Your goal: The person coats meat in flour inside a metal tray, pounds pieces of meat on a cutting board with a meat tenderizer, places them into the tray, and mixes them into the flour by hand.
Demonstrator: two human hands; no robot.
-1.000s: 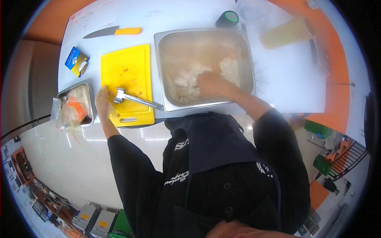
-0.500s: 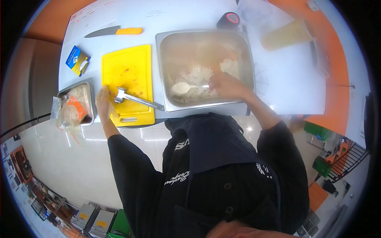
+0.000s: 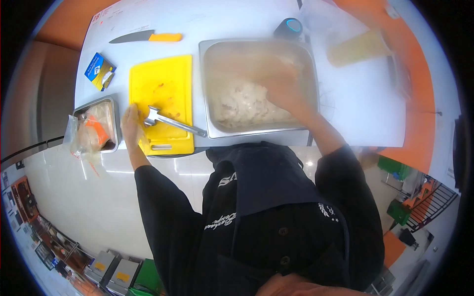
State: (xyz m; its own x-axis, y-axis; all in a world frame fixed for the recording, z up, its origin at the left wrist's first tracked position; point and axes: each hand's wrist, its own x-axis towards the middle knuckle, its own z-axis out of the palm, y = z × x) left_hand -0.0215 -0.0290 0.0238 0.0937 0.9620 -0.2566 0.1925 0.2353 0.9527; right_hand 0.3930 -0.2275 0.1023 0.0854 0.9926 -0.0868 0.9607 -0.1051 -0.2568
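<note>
A deep steel pan (image 3: pixel 203 89) holds a pale, wet mixture with lumps (image 3: pixel 242 103), which looks like battered pieces. My right hand (image 3: pixel 280 91) reaches into it, closed and blurred by haze; the spoon it grips is hidden now. My left hand (image 3: pixel 131 128), in a clear plastic glove, lies along the left edge of a yellow cutting board (image 3: pixel 168 79), fingers stretched forward. Beside that hand, a metal meat mallet (image 3: pixel 170 121) lies across the board, its handle end near the pan. Small reddish scraps dot the board.
A yellow-handled knife (image 3: pixel 148 37) and a blue-and-yellow box (image 3: pixel 100 72) lie at the back left. A small steel tray (image 3: pixel 117 118) with a plastic bag (image 3: pixel 94 133) stands left of the board. A dark round device (image 3: pixel 289 28) and a yellowish container (image 3: pixel 358 48) are beyond the pan.
My right hand has moved up and away from me in the pan, and the spoon's bowl has gone from sight. The device's light turned from red to blue. My left hand stays put.
</note>
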